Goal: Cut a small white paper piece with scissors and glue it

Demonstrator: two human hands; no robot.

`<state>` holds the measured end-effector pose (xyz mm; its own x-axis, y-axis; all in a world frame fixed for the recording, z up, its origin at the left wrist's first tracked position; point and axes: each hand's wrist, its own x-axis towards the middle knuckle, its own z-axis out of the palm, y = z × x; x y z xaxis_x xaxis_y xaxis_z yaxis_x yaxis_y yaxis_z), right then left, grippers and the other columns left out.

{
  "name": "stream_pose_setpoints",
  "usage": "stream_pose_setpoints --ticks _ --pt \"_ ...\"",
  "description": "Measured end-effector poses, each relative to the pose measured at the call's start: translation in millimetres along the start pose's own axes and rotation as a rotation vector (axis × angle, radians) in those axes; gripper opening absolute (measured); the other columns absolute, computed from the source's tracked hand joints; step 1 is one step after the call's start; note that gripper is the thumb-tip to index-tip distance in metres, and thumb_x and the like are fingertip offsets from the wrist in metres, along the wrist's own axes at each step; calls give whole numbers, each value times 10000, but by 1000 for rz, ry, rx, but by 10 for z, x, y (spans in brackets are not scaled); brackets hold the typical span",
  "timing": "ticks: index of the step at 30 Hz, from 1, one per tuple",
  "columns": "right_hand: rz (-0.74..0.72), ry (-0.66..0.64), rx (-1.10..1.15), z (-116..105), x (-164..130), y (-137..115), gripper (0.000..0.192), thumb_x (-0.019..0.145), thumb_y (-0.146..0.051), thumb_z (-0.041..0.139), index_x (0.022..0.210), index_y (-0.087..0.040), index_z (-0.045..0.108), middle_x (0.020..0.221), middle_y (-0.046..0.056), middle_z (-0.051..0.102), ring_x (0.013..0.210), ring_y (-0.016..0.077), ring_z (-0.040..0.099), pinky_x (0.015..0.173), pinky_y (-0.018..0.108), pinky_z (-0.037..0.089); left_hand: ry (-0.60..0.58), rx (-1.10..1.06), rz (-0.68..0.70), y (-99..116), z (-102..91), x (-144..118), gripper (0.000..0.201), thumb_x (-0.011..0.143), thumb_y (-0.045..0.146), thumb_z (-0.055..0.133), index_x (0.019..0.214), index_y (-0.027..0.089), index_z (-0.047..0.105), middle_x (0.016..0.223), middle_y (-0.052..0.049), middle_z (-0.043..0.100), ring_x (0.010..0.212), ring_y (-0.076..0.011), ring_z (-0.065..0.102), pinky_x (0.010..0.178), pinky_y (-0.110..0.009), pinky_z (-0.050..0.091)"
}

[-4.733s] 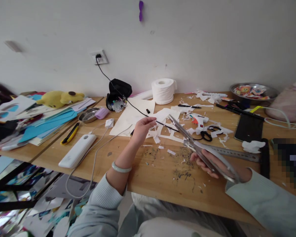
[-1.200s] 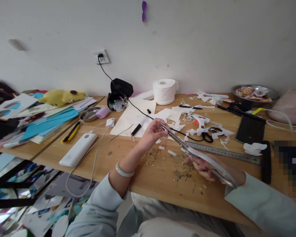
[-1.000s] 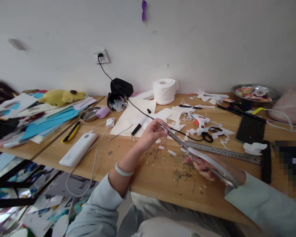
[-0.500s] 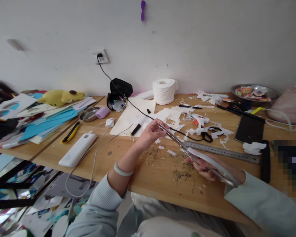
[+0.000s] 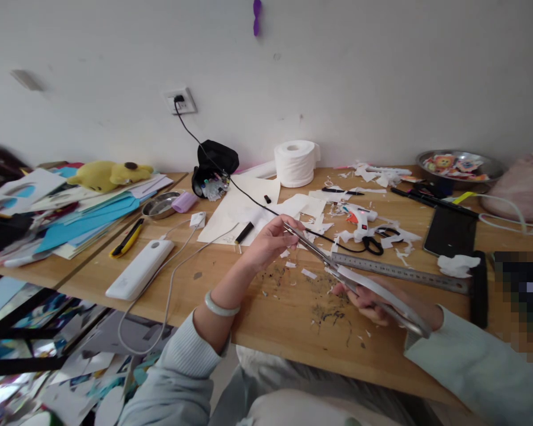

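My right hand [image 5: 368,299] is closed round the handles of a pair of large metal scissors [image 5: 326,258], whose blades point up and left over the desk. At the blade tips is my left hand [image 5: 273,239], its fingers pinched together. Whatever lies between those fingers is too small or too hidden to make out. Beneath the blades, small paper scraps [image 5: 309,273] and dark crumbs are scattered on the wood. A steel ruler [image 5: 400,271] lies just behind the scissors, close to my right hand.
A white glue gun [image 5: 360,222] lies among paper scraps, its black cord running to the wall socket [image 5: 180,100]. Around stand a paper roll [image 5: 294,164], a white power bank [image 5: 140,269], a yellow utility knife [image 5: 127,238], a phone [image 5: 450,231] and a metal bowl [image 5: 459,168].
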<state>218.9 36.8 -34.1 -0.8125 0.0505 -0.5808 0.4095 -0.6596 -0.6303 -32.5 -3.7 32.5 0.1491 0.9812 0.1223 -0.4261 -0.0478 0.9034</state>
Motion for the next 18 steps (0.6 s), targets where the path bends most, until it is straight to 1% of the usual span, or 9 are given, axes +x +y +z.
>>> stream_pose_setpoints --ticks 5,8,9,13,15,18 --pt "-18 57 16 40 -32 14 294 773 -269 523 1053 -179 513 466 -114 397 283 36 348 278 151 237 5 10 -23 12 14 -2 167 627 90 718 737 139 602 857 -4 619 548 -26 502 516 -172 396" --pt "-53 74 12 47 -42 18 320 746 -252 557 1056 -191 509 487 -113 415 294 35 361 276 149 259 2 41 -15 16 11 5 142 626 107 723 717 136 618 839 -8 625 558 -33 508 525 -178 401" --pt "-47 69 10 41 -40 13 322 745 -253 560 1058 -195 508 491 -112 418 299 36 367 279 149 268 -3 61 -7 15 3 10 138 626 115 725 715 137 622 829 -8 627 561 -36 511 527 -181 404" --pt "56 22 12 -3 -21 -9 279 777 -278 525 1045 -202 508 472 -111 395 299 46 371 286 152 285 -16 163 19 10 -45 30 140 620 140 739 710 138 631 799 -6 632 580 -50 530 541 -188 420" --pt "24 22 7 -11 -27 -3 279 765 -289 545 1027 -198 512 479 -110 396 304 47 366 280 155 286 -5 193 12 11 -60 34 161 608 153 752 712 138 630 755 -1 633 582 -55 537 547 -188 426" --pt "-91 42 -11 24 -62 15 345 704 -292 624 1017 -200 514 513 -113 408 313 29 344 273 148 274 11 197 -2 11 -61 31 198 592 176 771 720 139 624 666 13 623 567 -64 547 547 -188 430"
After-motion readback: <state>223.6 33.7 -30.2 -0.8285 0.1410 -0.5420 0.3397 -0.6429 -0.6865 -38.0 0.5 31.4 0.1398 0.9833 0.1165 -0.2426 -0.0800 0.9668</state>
